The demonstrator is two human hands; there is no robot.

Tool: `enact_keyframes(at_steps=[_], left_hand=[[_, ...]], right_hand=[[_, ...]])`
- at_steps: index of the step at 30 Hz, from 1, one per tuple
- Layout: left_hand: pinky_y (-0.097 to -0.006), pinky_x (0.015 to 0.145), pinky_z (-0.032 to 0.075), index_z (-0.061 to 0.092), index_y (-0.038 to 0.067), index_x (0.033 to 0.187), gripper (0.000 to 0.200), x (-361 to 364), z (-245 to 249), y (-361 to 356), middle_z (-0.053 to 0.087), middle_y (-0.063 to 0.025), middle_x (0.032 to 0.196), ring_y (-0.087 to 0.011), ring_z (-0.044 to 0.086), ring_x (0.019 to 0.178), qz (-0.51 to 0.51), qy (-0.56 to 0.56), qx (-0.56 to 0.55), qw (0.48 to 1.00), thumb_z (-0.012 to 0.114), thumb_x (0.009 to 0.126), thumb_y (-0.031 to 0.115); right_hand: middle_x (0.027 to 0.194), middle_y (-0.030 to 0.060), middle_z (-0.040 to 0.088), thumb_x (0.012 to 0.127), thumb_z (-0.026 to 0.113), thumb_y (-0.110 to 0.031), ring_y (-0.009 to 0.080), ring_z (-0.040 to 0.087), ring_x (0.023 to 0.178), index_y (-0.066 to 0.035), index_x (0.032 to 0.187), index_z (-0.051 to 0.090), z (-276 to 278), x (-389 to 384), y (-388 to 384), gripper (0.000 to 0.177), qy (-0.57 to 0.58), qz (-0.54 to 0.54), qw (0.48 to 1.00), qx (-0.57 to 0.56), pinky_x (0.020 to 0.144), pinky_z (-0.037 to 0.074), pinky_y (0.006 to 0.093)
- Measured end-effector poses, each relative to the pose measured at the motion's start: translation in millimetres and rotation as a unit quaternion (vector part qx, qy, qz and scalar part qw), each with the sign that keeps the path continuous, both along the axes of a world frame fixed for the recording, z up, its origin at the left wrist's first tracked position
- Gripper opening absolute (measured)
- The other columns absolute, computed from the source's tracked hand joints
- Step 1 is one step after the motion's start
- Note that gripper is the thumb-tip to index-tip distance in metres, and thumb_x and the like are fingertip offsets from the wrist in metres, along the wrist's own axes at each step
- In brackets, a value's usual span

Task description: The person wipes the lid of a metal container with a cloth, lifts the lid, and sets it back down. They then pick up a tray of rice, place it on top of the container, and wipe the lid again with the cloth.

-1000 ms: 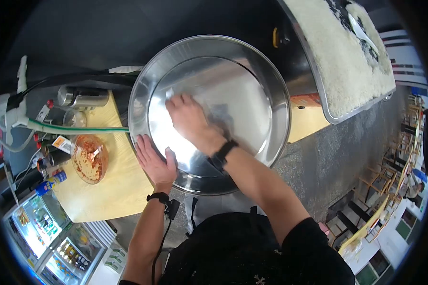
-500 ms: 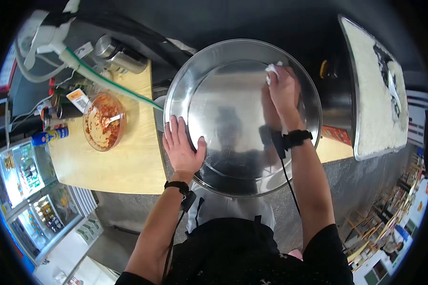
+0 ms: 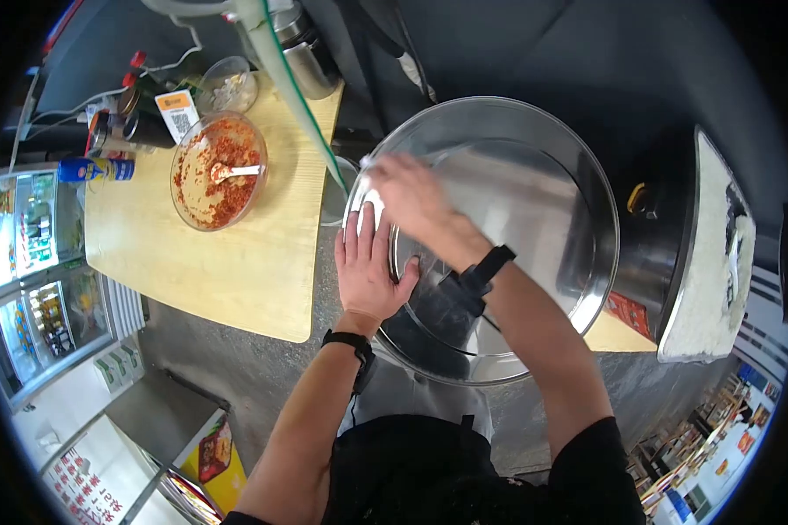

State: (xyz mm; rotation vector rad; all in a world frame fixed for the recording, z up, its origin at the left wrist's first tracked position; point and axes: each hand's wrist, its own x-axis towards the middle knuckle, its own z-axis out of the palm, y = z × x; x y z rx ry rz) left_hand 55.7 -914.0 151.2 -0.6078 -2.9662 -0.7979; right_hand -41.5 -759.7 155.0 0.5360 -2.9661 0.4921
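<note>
A large round stainless steel pan (image 3: 534, 210), shiny and reflective, lies in front of me. My left hand (image 3: 369, 273) rests flat on its left rim with the fingers stretched out. Just above it, at the upper left rim, my right hand (image 3: 411, 197) is closed, slightly blurred. A bit of white tissue (image 3: 366, 163) sticks out from its fingertips, touching or close to the rim. Most of the tissue is hidden inside the hand.
On the left, a wooden table (image 3: 236, 280) bears a glass bowl of red mixture (image 3: 197, 188) with a white spoon, bottles and a steel flask (image 3: 308, 66). A green-edged hose (image 3: 298, 96) hangs nearby. On the right stands a white-coated tray (image 3: 705, 262).
My right hand has swept left across the pan with the tissue, from the upper right to the upper left rim. My left hand stays on the left rim. The view has shifted.
</note>
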Motion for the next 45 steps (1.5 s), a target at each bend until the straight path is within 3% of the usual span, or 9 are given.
enact_keyframes(at_steps=[3, 5, 8, 12, 18, 20, 28, 37, 45], left_hand=[[-0.0608, 0.128, 0.022, 0.042, 0.007, 0.164, 0.088, 0, 1, -1, 0.036, -0.0223, 0.172, -0.0451, 0.033, 0.157, 0.008, -0.002, -0.001, 1.000, 0.070, 0.090, 0.047], [-0.0605, 0.128, 0.022, 0.043, 0.007, 0.164, 0.088, 0, 2, -1, 0.037, -0.0221, 0.171, -0.0448, 0.034, 0.157, 0.009, -0.007, -0.001, 1.000, 0.069, 0.091, 0.049], [-0.0606, 0.129, 0.022, 0.042, 0.007, 0.164, 0.088, -1, 3, -2, 0.038, -0.0222, 0.171, -0.0449, 0.034, 0.157, 0.007, -0.010, -0.001, 1.000, 0.069, 0.091, 0.049], [-0.0615, 0.128, 0.022, 0.043, 0.007, 0.163, 0.090, 0, 1, 0, 0.037, -0.0225, 0.171, -0.0452, 0.033, 0.157, 0.002, -0.005, 0.003, 1.000, 0.070, 0.089, 0.050], [-0.0627, 0.127, 0.022, 0.047, 0.003, 0.156, 0.083, 2, -4, -2, 0.044, -0.0242, 0.163, -0.0483, 0.030, 0.158, -0.005, 0.004, -0.029, 1.000, 0.067, 0.093, 0.054], [-0.0627, 0.127, 0.022, 0.045, 0.002, 0.158, 0.082, 1, 1, 0, 0.040, -0.0245, 0.167, -0.0481, 0.031, 0.158, -0.014, 0.007, -0.010, 1.000, 0.066, 0.095, 0.049], [-0.0612, 0.128, 0.022, 0.041, 0.003, 0.163, 0.086, 1, 7, 3, 0.037, -0.0258, 0.171, -0.0470, 0.034, 0.157, -0.010, 0.007, -0.027, 1.000, 0.069, 0.091, 0.042], [-0.0605, 0.128, 0.021, 0.038, 0.003, 0.165, 0.087, 2, 4, 4, 0.036, -0.0246, 0.171, -0.0485, 0.033, 0.157, -0.011, 0.019, -0.034, 0.999, 0.067, 0.094, 0.045], [-0.0596, 0.128, 0.023, 0.038, 0.003, 0.165, 0.088, 2, 8, 6, 0.038, -0.0230, 0.171, -0.0467, 0.034, 0.157, -0.005, 0.010, -0.025, 1.000, 0.069, 0.092, 0.040]], right_hand=[[0.114, 0.0179, 0.071, 0.092, 0.067, -0.011, 0.0385, 0.070, 0.113, -0.005, 0.113, 0.075, 20, -36, 55, 0.024, -0.078, -0.126, 0.989, 0.020, 0.099, 0.057, 0.0500], [0.111, 0.0169, 0.073, 0.095, 0.066, -0.015, 0.0367, 0.075, 0.104, -0.003, 0.108, 0.077, 32, -49, 92, 0.020, -0.005, -0.145, 0.989, 0.025, 0.091, 0.061, 0.0483], [0.112, 0.0172, 0.073, 0.095, 0.067, -0.015, 0.0359, 0.074, 0.108, -0.004, 0.106, 0.078, 37, -62, 92, 0.019, -0.038, -0.205, 0.976, 0.058, 0.093, 0.061, 0.0475], [0.117, 0.0186, 0.074, 0.092, 0.069, -0.014, 0.0357, 0.074, 0.112, -0.003, 0.106, 0.081, 28, -62, 22, 0.021, -0.097, -0.067, 0.989, 0.087, 0.095, 0.062, 0.0461], [0.110, 0.0169, 0.073, 0.082, 0.072, -0.013, 0.0328, 0.073, 0.110, -0.002, 0.095, 0.082, 9, -28, -35, 0.020, -0.083, -0.126, 0.988, 0.018, 0.091, 0.061, 0.0471], [0.114, 0.0167, 0.075, 0.093, 0.065, -0.015, 0.0314, 0.075, 0.108, -0.005, 0.108, 0.082, 24, -30, -13, 0.025, -0.072, 0.025, 0.993, 0.093, 0.092, 0.057, 0.0434], [0.114, 0.0164, 0.079, 0.095, 0.067, -0.022, 0.0332, 0.077, 0.108, -0.010, 0.102, 0.080, 38, -85, 131, 0.019, -0.072, -0.320, 0.943, 0.063, 0.094, 0.058, 0.0456], [0.111, 0.0219, 0.078, 0.094, 0.071, -0.028, 0.0426, 0.075, 0.109, -0.005, 0.108, 0.076, 59, -7, 263, 0.028, -0.098, -0.488, 0.866, -0.040, 0.096, 0.058, 0.0526], [0.107, 0.0229, 0.078, 0.096, 0.073, -0.032, 0.0455, 0.074, 0.105, -0.006, 0.108, 0.074, 46, 115, 319, 0.028, -0.092, -0.555, 0.827, 0.006, 0.093, 0.058, 0.0550]])
